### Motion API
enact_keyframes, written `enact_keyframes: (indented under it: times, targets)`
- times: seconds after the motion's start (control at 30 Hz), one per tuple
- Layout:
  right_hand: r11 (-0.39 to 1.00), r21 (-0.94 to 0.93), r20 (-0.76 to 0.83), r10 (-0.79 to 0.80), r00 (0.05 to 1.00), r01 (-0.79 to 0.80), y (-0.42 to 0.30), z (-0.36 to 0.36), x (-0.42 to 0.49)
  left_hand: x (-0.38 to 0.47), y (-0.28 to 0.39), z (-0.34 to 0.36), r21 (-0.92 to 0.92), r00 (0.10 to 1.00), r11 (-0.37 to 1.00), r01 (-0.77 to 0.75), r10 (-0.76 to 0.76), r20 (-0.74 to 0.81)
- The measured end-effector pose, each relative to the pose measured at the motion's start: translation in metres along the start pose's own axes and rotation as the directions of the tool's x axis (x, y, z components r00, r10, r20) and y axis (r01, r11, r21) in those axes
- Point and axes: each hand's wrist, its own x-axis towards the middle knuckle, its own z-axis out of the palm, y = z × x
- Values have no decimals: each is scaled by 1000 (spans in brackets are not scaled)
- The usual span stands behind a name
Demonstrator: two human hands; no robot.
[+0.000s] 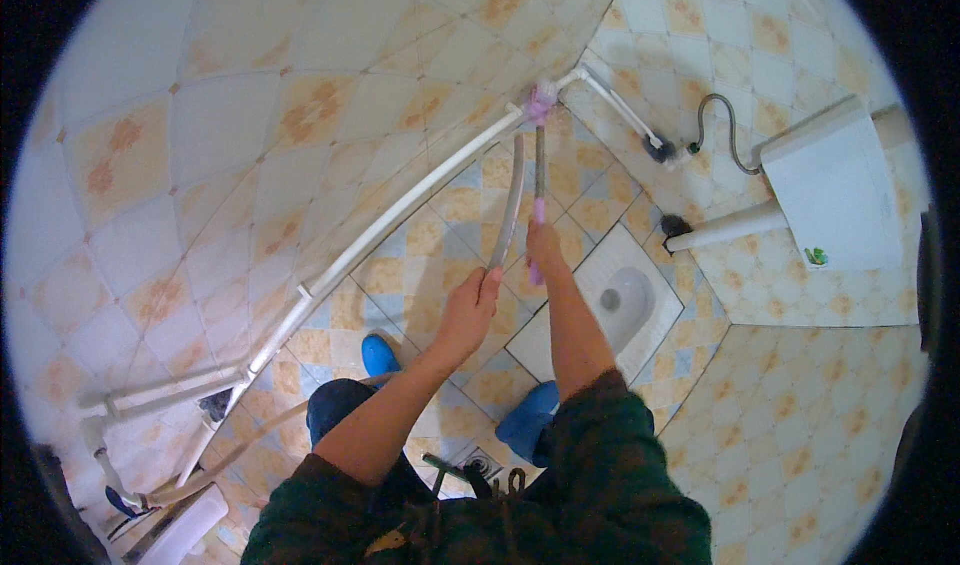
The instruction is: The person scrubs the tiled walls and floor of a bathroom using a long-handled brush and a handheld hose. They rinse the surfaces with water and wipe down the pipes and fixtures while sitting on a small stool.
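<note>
My left hand [466,313] is closed around a pale flexible hose [512,205], whose free end points up toward the far corner. In my right hand [545,248] is the pink grip of a long-handled brush [539,163]. Its pink and white head [541,102] is up in the corner, by the white pipes; whether it touches the pipe or the wall I cannot tell. Below and to the right of my right hand lies a white squat toilet [631,302] set in the tiled floor [420,265].
A white pipe [420,191] runs low along the left wall. On the right wall hang a white cistern [832,190] and a braided hose [721,98]. The pale hose trails to a tap [139,499] at lower left. Beside my blue shoes [531,421] is a floor drain [478,463].
</note>
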Motion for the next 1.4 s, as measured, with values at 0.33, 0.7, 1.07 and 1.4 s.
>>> enact_keyframes:
  times: [0.33, 0.7, 1.07, 1.4]
  targets:
    - [996, -43, -63, 80, 995, -83, 9, 21, -38, -2, 5, 3, -100, 999, 994, 46, -44, 25]
    - [981, 38, -21, 193, 981, -192, 13, 25, -39, -13, 10, -7, -13, 996, 997, 75, -74, 52]
    - [911, -338, -53, -269, 962, 236, -28, -30, 124, -22, 16, -30, -104, 986, 985, 139, -128, 110]
    - [999, 26, -74, 42, 996, -40, -22, -46, 120, -6, 14, -19, -134, 988, 984, 121, -105, 117]
